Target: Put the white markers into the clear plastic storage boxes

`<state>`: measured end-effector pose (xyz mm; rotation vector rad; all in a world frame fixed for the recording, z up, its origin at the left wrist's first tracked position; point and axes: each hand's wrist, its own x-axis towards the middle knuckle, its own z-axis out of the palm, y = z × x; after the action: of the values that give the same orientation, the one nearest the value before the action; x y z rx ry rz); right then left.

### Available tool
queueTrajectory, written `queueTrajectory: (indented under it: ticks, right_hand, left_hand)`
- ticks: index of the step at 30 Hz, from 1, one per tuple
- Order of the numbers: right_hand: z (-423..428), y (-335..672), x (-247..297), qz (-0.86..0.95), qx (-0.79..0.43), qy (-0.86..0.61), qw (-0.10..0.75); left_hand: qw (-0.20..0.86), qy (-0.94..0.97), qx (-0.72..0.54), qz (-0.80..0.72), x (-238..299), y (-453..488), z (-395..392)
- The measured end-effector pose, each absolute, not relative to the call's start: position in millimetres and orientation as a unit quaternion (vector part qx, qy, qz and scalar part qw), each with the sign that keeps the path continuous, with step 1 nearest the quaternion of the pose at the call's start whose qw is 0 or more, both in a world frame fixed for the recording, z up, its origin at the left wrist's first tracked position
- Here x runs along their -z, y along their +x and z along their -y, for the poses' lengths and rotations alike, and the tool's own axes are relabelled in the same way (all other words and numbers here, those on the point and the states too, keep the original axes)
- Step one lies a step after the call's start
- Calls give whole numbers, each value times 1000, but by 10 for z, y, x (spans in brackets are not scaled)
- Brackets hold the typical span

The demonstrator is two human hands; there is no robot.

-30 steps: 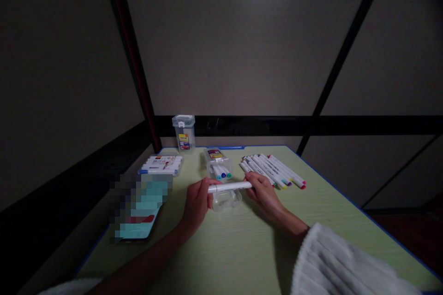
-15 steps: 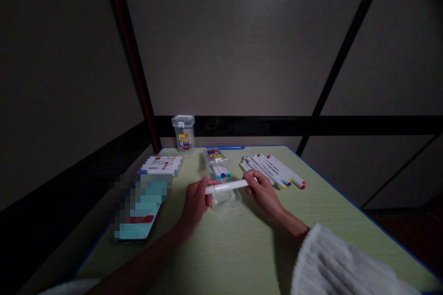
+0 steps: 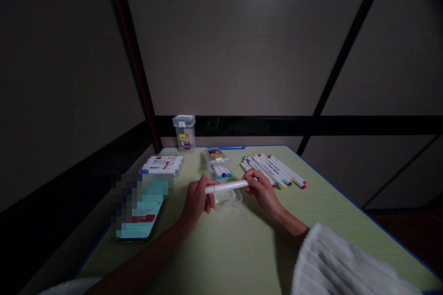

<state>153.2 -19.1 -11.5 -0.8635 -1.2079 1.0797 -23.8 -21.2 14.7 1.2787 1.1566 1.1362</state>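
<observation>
A white marker [image 3: 229, 186] is held level between my two hands, above the table's middle. My left hand [image 3: 197, 196] pinches its left end, and my right hand [image 3: 260, 189] grips its right end, hiding the tip. Below and behind it lies the clear open lid [image 3: 230, 202] of a plastic case [image 3: 218, 161]. That case rests on its side with several markers [image 3: 223, 175] in it, their blue, teal and green ends facing me. Several loose white markers [image 3: 272, 168] with coloured ends lie side by side just beyond my right hand.
An upright clear case [image 3: 184, 133] stands at the back left. In front of it lies a flat pack of white markers [image 3: 162, 164]. A phone [image 3: 141, 212], partly pixelated, is at the table's left edge. A wall rises behind the blue-edged table [image 3: 235, 253].
Almost nothing differs. Both hands keep the marker in the same place, and the whole view has shifted very slightly.
</observation>
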Motion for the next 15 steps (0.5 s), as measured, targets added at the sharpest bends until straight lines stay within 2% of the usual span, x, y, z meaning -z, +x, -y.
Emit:
queueTrajectory:
  ticks: [15]
  right_hand:
    - [181,1534,58,495,-495,-398,592]
  left_hand:
    - [462,557,-513,-461,-92,-218,185]
